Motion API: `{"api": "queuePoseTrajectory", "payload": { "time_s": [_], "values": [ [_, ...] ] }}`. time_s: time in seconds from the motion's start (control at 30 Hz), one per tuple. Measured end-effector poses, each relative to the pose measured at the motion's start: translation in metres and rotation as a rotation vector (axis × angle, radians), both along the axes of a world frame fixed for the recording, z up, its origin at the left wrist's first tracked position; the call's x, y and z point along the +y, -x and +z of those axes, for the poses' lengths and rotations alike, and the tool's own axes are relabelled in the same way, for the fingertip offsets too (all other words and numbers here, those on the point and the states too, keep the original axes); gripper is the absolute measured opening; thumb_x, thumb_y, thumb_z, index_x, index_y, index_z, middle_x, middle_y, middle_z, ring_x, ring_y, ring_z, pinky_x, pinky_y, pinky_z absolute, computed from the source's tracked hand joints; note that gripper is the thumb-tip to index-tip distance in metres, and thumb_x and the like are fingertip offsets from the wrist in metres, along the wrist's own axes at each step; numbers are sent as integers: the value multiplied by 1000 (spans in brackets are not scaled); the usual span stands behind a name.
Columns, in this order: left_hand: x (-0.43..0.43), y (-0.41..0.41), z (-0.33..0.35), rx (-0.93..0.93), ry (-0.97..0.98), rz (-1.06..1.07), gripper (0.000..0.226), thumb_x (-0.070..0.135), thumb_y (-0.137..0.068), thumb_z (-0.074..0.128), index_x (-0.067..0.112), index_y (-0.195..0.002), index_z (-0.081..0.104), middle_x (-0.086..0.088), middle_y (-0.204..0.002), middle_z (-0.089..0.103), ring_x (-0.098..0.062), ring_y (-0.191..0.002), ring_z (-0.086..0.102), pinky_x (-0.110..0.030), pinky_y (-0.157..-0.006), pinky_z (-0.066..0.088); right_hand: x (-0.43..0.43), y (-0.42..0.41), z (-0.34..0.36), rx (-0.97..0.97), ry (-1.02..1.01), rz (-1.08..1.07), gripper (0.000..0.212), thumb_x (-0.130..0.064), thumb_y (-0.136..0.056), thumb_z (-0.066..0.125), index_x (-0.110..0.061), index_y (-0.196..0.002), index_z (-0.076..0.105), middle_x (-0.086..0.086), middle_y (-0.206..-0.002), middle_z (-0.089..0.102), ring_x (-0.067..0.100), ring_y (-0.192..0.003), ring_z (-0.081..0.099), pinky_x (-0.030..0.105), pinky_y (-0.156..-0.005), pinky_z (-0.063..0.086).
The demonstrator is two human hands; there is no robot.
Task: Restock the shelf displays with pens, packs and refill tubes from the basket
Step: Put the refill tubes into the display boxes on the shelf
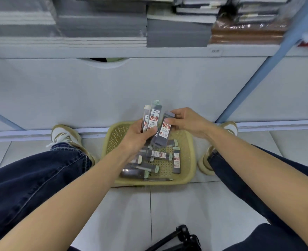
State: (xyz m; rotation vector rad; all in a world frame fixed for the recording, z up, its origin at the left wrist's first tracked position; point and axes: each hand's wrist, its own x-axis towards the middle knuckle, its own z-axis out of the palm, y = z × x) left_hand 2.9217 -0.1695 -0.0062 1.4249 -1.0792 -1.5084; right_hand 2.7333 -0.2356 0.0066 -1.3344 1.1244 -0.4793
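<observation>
— What's in the basket (113, 140)?

— Refill tubes (160, 154), a loose heap of them lying crosswise just below the middle of the frame. One (176, 161) lies lengthwise along the right wall. The basket is pale yellow plastic, rectangular with rounded corners, and its walls and bottom are pierced in a lattice pattern. It sits on glossy light floor tiles (185, 205) between two tan-and-white shoes (64, 134).

— What are the tubes like?

— Flat, clear, slim cases, dark grey inside, with pale green caps and white-and-red labels.

— And the hands?

— Both are above the far end of the basket. The left hand (138, 136) has its fingers curled round two tubes (153, 115) that stand upright side by side, thumb pressed across the fronts. The right hand (187, 122) pinches the top end of a third tube (165, 131) between thumb and fingertips. That tube tilts, its lower end towards the left hand.

— Above that?

— A plain white panel, then a white shelf board (149, 51) across the upper frame. On it are stacks of grey sheets (102, 24) and, at upper right, a brown stack (245, 33) in shiny film.

— Anything at the bottom edge?

— Dark denim legs at both sides and a black tripod (182, 238) at bottom centre.
</observation>
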Motion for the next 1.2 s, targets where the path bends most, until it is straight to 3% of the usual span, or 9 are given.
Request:
{"api": "queuePoseTrajectory", "payload": {
  "time_s": [0.07,0.13,0.23,0.33,0.43,0.63,0.8,1.0,1.2],
  "values": [
    [-6,3,29,-5,87,6,19,12,-93,62,16,-112,62,-1,-102,74,-16,-89,71,-28,-78,58,-4,3,31,-48,3,1,32,-7,-94,57,12,-119,55,20,-102,66,19,-83,63,23,-70,56],
    [-12,6,61,-2,183,11,17,10,-94,60,11,-111,61,-4,-98,72,-15,-81,69,-28,-73,57,-6,6,68,-74,98,-15,23,-8,-95,57,5,-113,53,12,-93,67,15,-77,63,23,-64,53],
    [-22,7,114,47,282,45,13,9,-95,58,10,-108,59,-2,-91,72,-13,-71,66,-24,-63,57,-7,13,133,-105,360,-59,14,-7,-95,56,-4,-108,50,6,-87,65,10,-73,60,25,-60,46],
    [-32,6,172,151,366,76,13,10,-95,58,14,-107,59,-3,-97,71,-18,-78,70,-21,-59,54,-5,24,202,-114,631,-111,12,-12,-97,55,-10,-108,53,0,-88,67,6,-73,59,23,-59,46],
    [-38,7,226,192,468,69,14,12,-95,59,19,-108,59,-1,-89,72,-19,-81,74,-21,-59,54,-4,38,268,-110,863,-202,10,-18,-96,59,-19,-106,56,-1,-93,69,7,-74,59,23,-60,49],
    [-52,12,302,233,557,34,22,12,-90,65,15,-112,61,-1,-88,77,-17,-83,74,-19,-57,54,-23,61,370,-150,1206,-433,18,-7,-93,60,-8,-110,55,0,-90,64,5,-76,65,22,-64,53],
    [-69,13,332,243,612,53,26,15,-86,71,10,-110,65,-4,-92,77,-21,-86,74,-20,-56,54,-56,66,414,-64,1294,-490,18,-7,-92,60,-11,-109,58,12,-104,66,23,-95,68,30,-78,59],
    [-93,11,344,264,610,57,27,14,-83,72,15,-109,64,-4,-95,76,-20,-85,74,-19,-56,54,-98,55,417,184,1278,-394,16,-18,-94,59,-19,-110,57,5,-105,63,23,-98,64,44,-84,57],
    [-109,11,347,245,621,38,32,17,-81,73,16,-112,62,-4,-96,76,-21,-86,74,-20,-55,54,-125,43,404,329,1286,-356,17,-22,-94,60,-21,-110,57,-2,-97,63,17,-90,63,32,-81,52]
  ]
}}
